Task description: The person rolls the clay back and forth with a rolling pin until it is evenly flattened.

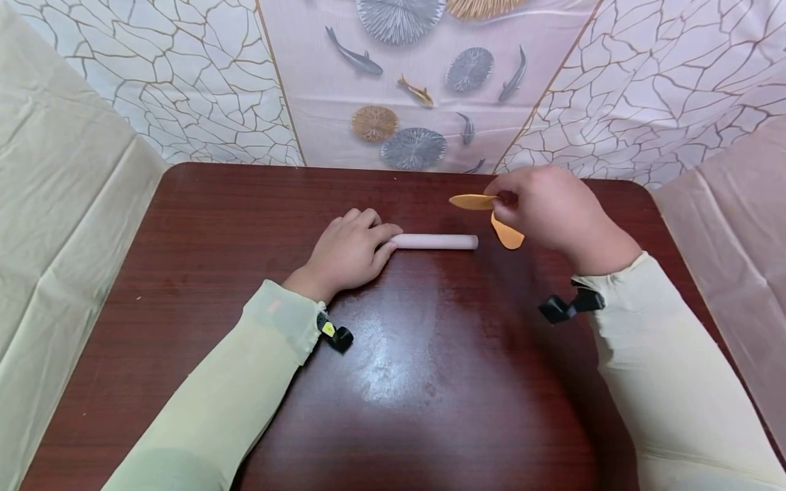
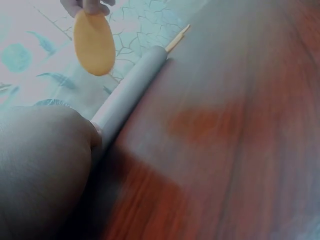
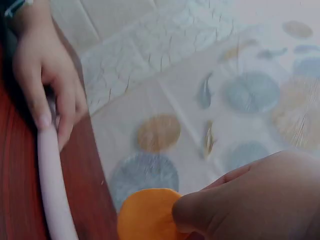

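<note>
A smooth, pale cylindrical rod (image 1: 434, 241) lies sideways on the table. My left hand (image 1: 348, 251) grips its left end between thumb and fingers, so that end is hidden; the rest of the rod extends to the right. Raised above the table, right of the rod, my right hand (image 1: 555, 210) pinches a thin, flat orange oval piece (image 2: 94, 45) by one end. In the head view this piece points left and appears nearly edge-on. A second orange piece (image 1: 507, 233), rounded at its near end, lies on the table just past the rod's right end, partly covered by the right hand.
The dark reddish-brown table (image 1: 393, 395) has a glossy surface with a bright reflection near the middle. Behind its far edge hangs a patterned cloth (image 1: 424, 102) with fish and round motifs. Plain cream cloths (image 1: 55, 204) flank the table on both sides.
</note>
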The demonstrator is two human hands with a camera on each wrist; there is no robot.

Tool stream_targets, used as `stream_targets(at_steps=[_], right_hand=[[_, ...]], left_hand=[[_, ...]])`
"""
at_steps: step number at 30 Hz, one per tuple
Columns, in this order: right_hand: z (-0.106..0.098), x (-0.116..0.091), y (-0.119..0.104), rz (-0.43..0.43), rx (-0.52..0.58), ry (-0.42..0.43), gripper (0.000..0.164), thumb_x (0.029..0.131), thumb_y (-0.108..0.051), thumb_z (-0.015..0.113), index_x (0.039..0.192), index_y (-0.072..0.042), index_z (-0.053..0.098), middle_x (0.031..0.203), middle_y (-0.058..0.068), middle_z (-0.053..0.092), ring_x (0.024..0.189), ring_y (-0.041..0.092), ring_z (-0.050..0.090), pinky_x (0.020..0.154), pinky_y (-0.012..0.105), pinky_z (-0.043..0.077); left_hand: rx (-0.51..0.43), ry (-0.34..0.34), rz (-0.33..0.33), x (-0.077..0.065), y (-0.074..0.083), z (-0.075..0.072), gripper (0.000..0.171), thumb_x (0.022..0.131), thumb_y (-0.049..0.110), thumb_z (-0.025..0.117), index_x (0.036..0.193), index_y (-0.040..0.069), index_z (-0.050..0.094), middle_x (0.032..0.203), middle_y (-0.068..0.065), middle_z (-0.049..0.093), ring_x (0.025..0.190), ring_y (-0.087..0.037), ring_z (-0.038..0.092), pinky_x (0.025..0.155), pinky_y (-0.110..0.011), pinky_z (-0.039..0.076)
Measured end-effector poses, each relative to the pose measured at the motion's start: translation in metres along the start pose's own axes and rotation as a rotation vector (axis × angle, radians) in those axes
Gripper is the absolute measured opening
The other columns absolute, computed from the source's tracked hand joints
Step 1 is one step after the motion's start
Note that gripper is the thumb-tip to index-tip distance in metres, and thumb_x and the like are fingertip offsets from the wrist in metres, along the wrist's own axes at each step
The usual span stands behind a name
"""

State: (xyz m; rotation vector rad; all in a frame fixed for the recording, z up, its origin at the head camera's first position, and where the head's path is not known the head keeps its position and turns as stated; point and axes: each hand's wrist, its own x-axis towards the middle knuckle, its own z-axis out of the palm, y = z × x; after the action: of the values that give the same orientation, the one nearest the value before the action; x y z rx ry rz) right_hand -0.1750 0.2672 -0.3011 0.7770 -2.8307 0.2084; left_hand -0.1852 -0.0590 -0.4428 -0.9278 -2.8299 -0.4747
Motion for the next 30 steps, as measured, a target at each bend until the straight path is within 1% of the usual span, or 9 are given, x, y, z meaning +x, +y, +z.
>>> stream_targets(at_steps=[4, 8, 11, 14, 17, 22, 25, 28, 30], right_hand=[[0.017, 0.002, 0.013, 0.052, -0.007, 0.027, 0.020, 0.095, -0.008, 0.068, 0.104, -0.010, 0.085, 0.085, 0.005, 0.078, 0.076, 0.026, 0.067, 0.067, 0.045, 0.051], [0.035, 0.002, 0.023, 0.082, -0.030, 0.073, 0.020, 0.097, -0.008, 0.068, 0.107, -0.011, 0.085, 0.090, 0.009, 0.080, 0.078, 0.032, 0.071, 0.064, 0.052, 0.054], [0.046, 0.001, 0.026, 0.062, -0.077, 0.135, 0.022, 0.098, -0.007, 0.066, 0.109, -0.012, 0.085, 0.093, 0.011, 0.081, 0.083, 0.038, 0.074, 0.063, 0.058, 0.057], [0.056, -0.003, 0.028, 0.022, -0.125, 0.166, 0.021, 0.099, -0.007, 0.065, 0.109, -0.012, 0.084, 0.096, 0.009, 0.081, 0.086, 0.038, 0.075, 0.061, 0.059, 0.058], [0.064, -0.010, 0.028, 0.001, -0.148, 0.135, 0.019, 0.098, -0.007, 0.066, 0.105, -0.013, 0.083, 0.096, 0.006, 0.080, 0.086, 0.034, 0.076, 0.060, 0.059, 0.058], [0.075, -0.023, 0.027, -0.011, -0.156, 0.033, 0.020, 0.096, -0.005, 0.068, 0.101, -0.016, 0.083, 0.097, 0.003, 0.078, 0.091, 0.034, 0.076, 0.063, 0.059, 0.060], [0.081, -0.027, 0.025, -0.023, -0.153, -0.004, 0.024, 0.096, -0.003, 0.067, 0.102, -0.017, 0.085, 0.098, 0.004, 0.078, 0.090, 0.033, 0.075, 0.064, 0.056, 0.061], [0.086, -0.030, 0.024, -0.029, -0.147, -0.025, 0.024, 0.096, -0.003, 0.068, 0.103, -0.017, 0.086, 0.097, 0.005, 0.079, 0.089, 0.031, 0.075, 0.066, 0.051, 0.061], [0.089, -0.031, 0.024, -0.026, -0.141, -0.041, 0.023, 0.097, -0.004, 0.070, 0.105, -0.018, 0.087, 0.099, 0.005, 0.080, 0.091, 0.031, 0.075, 0.069, 0.049, 0.062]], left_hand=[[-0.003, 0.007, -0.003, -0.002, -0.002, -0.002, 0.036, 0.115, 0.044, 0.060, 0.146, 0.032, 0.075, 0.122, -0.001, 0.069, 0.106, -0.026, 0.061, 0.087, -0.045, 0.052], [-0.004, 0.008, -0.005, -0.004, -0.005, -0.004, 0.036, 0.115, 0.044, 0.060, 0.144, 0.032, 0.076, 0.121, -0.001, 0.069, 0.106, -0.027, 0.062, 0.087, -0.046, 0.052], [0.001, 0.000, -0.010, -0.004, -0.006, -0.006, 0.036, 0.115, 0.045, 0.059, 0.145, 0.032, 0.076, 0.121, -0.001, 0.069, 0.107, -0.028, 0.061, 0.088, -0.047, 0.052], [0.006, -0.007, -0.015, -0.005, -0.007, -0.007, 0.036, 0.116, 0.045, 0.058, 0.145, 0.033, 0.075, 0.121, -0.001, 0.069, 0.108, -0.027, 0.061, 0.089, -0.047, 0.052], [0.006, -0.010, -0.012, -0.005, -0.007, -0.007, 0.037, 0.116, 0.045, 0.057, 0.146, 0.033, 0.075, 0.122, -0.001, 0.069, 0.108, -0.027, 0.061, 0.089, -0.046, 0.052], [0.013, -0.014, -0.011, -0.004, -0.007, -0.006, 0.038, 0.116, 0.045, 0.057, 0.146, 0.032, 0.075, 0.122, -0.001, 0.069, 0.108, -0.027, 0.061, 0.090, -0.046, 0.052], [0.019, -0.016, -0.018, -0.004, -0.007, -0.006, 0.038, 0.115, 0.044, 0.057, 0.147, 0.032, 0.075, 0.123, 0.000, 0.069, 0.109, -0.027, 0.061, 0.091, -0.046, 0.052], [0.025, -0.015, -0.020, -0.004, -0.007, -0.005, 0.038, 0.115, 0.042, 0.057, 0.148, 0.031, 0.074, 0.123, 0.000, 0.069, 0.110, -0.027, 0.061, 0.092, -0.047, 0.052], [0.029, -0.012, -0.019, -0.004, -0.008, -0.005, 0.039, 0.115, 0.042, 0.057, 0.148, 0.030, 0.074, 0.123, 0.000, 0.069, 0.110, -0.027, 0.061, 0.092, -0.047, 0.052]])
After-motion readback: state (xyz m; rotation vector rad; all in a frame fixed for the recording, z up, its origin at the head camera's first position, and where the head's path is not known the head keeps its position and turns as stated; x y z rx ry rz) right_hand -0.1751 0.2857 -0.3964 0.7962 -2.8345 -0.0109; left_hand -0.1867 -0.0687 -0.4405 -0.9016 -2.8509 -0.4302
